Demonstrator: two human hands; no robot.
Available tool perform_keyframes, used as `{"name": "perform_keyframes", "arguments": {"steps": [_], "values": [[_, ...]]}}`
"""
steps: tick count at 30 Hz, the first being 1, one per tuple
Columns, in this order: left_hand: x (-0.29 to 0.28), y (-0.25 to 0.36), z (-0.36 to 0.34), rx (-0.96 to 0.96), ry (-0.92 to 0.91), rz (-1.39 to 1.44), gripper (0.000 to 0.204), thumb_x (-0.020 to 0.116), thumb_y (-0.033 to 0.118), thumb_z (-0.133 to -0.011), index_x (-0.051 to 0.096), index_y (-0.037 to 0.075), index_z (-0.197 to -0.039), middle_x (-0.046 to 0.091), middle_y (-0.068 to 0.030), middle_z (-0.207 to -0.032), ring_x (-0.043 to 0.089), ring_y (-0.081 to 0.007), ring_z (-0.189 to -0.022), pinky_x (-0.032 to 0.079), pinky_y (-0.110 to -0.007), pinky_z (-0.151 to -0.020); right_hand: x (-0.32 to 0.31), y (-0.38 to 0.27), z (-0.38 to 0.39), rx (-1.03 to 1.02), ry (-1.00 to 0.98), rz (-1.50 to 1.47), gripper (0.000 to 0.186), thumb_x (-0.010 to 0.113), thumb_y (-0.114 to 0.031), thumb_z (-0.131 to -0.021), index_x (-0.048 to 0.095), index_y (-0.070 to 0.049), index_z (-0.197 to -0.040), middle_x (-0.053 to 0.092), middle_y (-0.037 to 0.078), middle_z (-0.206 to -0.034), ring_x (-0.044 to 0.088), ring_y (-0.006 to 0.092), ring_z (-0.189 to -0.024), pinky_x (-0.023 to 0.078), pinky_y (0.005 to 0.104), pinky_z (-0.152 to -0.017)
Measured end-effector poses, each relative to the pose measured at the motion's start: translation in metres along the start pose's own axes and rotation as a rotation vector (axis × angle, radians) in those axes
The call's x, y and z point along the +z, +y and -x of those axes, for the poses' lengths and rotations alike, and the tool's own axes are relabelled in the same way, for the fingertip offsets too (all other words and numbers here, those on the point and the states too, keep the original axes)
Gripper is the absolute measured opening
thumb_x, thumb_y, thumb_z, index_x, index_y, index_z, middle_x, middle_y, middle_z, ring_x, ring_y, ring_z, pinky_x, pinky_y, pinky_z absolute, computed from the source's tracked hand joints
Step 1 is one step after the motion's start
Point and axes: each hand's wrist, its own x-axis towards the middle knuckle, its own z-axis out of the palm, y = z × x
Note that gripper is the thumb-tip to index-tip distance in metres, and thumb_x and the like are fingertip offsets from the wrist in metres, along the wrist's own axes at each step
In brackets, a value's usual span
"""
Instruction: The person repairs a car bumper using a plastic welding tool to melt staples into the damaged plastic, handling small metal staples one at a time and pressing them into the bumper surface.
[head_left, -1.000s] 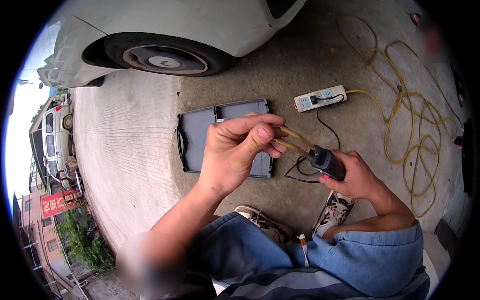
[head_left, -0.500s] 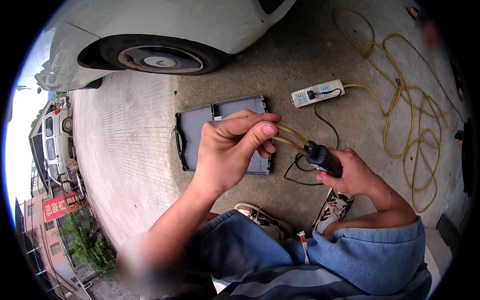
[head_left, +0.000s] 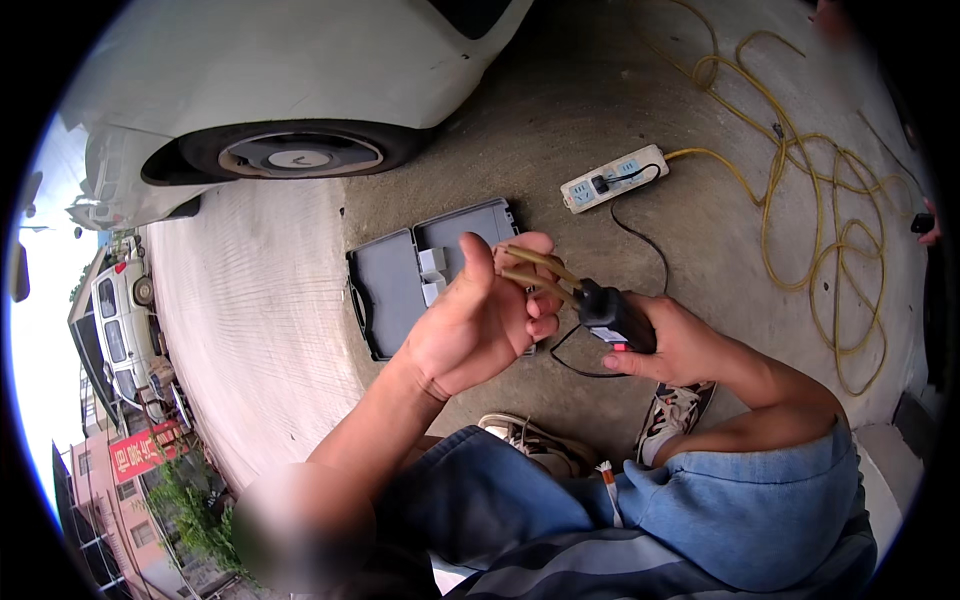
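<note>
Black is the one tool (head_left: 618,322) my right hand (head_left: 675,343) grips; my left hand (head_left: 478,322), thumb spread wide, is by the tool's two yellowish prongs (head_left: 548,263), near one grey case (head_left: 384,282).

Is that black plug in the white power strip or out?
In: the plug sits against the power strip, its black cord trailing off.

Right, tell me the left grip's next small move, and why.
Perhaps ease the left grip clear of the two tan prongs: it is open right at their tips, the right grip holds the black tool, and a black plug sits in the power strip.
</note>
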Motion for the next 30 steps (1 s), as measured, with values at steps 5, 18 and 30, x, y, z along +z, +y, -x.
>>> {"name": "perform_keyframes", "arguments": {"steps": [5, 18, 30], "values": [[-0.041, 0.014, -0.057, 0.33, 0.787, -0.982, 0.078, 0.06, 0.051, -0.091, 0.035, -0.003, -0.141, 0.05, -0.0146, -0.132, 0.055, -0.0234, -0.109, 0.046, -0.036, -0.093, -0.004, 0.018, -0.003, 0.001, 0.132, -0.578, 0.045, 0.065, -0.031, -0.093, 0.035, -0.003, -0.112, 0.05, 0.006, -0.083, 0.059, 0.0126, -0.056, 0.05, 0.0261, -0.052], [-0.094, 0.065, -0.183, 1.113, 1.378, -1.111, 0.128, 0.088, 0.01, -0.064, -0.01, 0.002, -0.145, 0.027, -0.0234, -0.144, 0.037, -0.035, -0.13, 0.031, -0.042, -0.115, -0.022, 0.038, -0.022, 0.061, 0.441, -0.737, 0.037, 0.063, -0.028, -0.094, 0.045, 0.0, -0.11, 0.056, 0.006, -0.082, 0.06, 0.0132, -0.062, 0.051, 0.0283, -0.058], [-0.114, 0.068, -0.187, 1.316, 1.288, -1.098, 0.103, 0.087, 0.01, -0.066, 0.01, -0.001, -0.134, 0.035, -0.0243, -0.129, 0.045, -0.0353, -0.119, 0.041, -0.042, -0.11, -0.032, 0.044, -0.002, 0.098, 0.44, -0.502, 0.032, 0.065, -0.023, -0.092, 0.046, -0.002, -0.107, 0.054, 0.003, -0.082, 0.057, 0.0092, -0.061, 0.049, 0.0249, -0.055]]}}
